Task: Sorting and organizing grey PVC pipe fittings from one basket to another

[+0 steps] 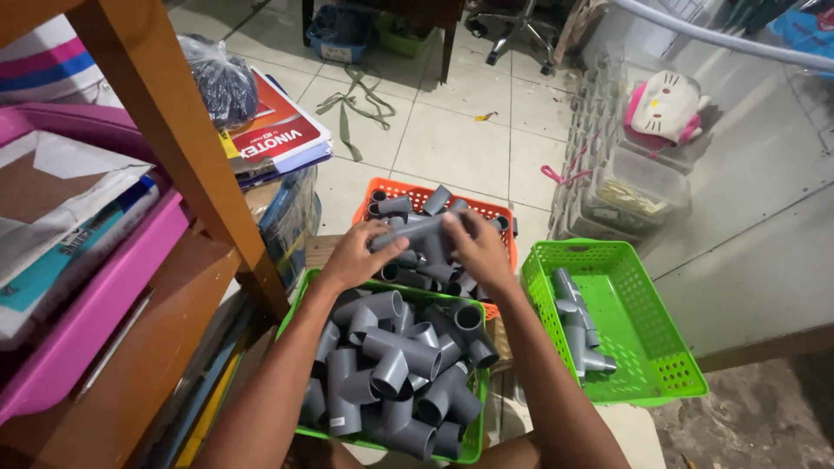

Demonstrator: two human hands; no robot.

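1. The left hand (354, 254) is curled closed around the left end of a grey pipe fitting (408, 233), thumb on top and fingers wrapped under it.
2. The right hand (480, 252) grips the right end of the same fitting, fingers bent over it. How tightly they close is hard to tell, since the fingertips blur into the grey pieces behind.
3. The fitting sits between the two hands, held up in the air above the far edge of the nearer green basket (300, 313) and in front of the orange basket (391, 186).
4. Its long axis runs roughly left to right across the view, the right end tilted slightly higher than the left. It may be two pieces joined; the seam is not clear.
5. The near green basket, just below the forearms, is heaped with grey pipe tees (395, 356) lying at all angles, open ends showing.
6. The orange basket behind the hands also holds grey fittings.
7. To the right, a second green basket (643, 347) stands on the floor beside the right forearm, holding a few joined grey pieces (578, 326) along its left side, their length running away from the viewer.
8. A wooden shelf post (187, 148) rises at the left, with pink trays (95, 304) on the shelves.
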